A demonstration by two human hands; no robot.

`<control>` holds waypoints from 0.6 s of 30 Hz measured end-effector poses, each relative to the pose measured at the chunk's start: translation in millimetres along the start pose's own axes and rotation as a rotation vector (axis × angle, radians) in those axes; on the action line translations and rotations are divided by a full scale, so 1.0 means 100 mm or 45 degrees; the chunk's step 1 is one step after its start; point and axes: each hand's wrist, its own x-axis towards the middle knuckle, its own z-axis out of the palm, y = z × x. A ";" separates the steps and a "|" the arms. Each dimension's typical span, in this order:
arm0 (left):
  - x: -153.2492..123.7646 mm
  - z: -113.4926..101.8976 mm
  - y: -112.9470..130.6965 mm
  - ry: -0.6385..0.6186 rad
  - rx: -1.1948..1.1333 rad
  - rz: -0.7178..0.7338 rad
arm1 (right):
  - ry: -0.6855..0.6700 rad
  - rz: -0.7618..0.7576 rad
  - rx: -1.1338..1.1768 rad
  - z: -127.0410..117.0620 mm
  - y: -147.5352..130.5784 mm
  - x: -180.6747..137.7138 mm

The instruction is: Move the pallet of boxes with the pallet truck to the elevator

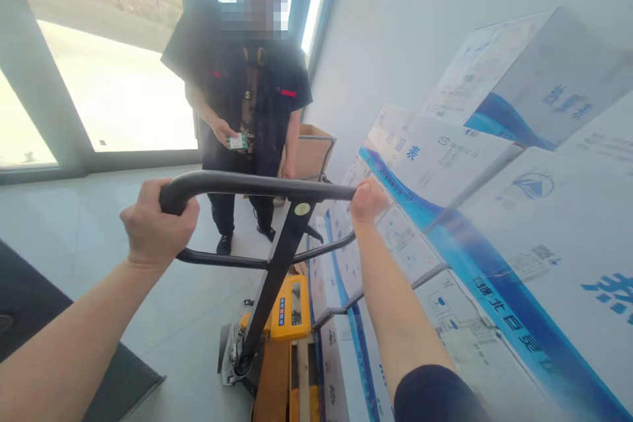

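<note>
Both my hands grip the black loop handle (257, 184) of a yellow pallet jack (289, 313). My left hand (155, 224) is closed around the handle's left end. My right hand (368, 200) is closed around its right end. The black tiller runs down from the handle to the jack's yellow body, which carries a small display panel (295, 303). Stacked white and blue cardboard boxes (499, 224) sit on the jack at the right, close to my right forearm.
A person in dark clothes (247, 112) stands just beyond the handle, holding a small green card (237, 141). A brown cardboard box (311, 151) is behind them. Large windows (113, 92) are at the left, a white wall at the right, a dark mat (74, 356) at lower left.
</note>
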 end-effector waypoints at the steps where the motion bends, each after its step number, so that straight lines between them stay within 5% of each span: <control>1: 0.00 0.00 0.00 -0.020 0.008 -0.033 | 0.001 -0.009 0.003 0.00 0.00 0.00; 10: 0.09 0.06 0.03 -0.046 0.022 -0.039 | -0.022 -0.005 0.002 -0.13 0.02 -0.05; 15: 0.26 0.36 -0.04 -0.122 -0.070 -0.058 | 0.028 -0.060 -0.004 -0.41 0.00 -0.16; 18: 0.40 0.62 -0.13 -0.207 -0.156 -0.056 | -0.141 -0.195 0.142 -0.66 0.04 -0.24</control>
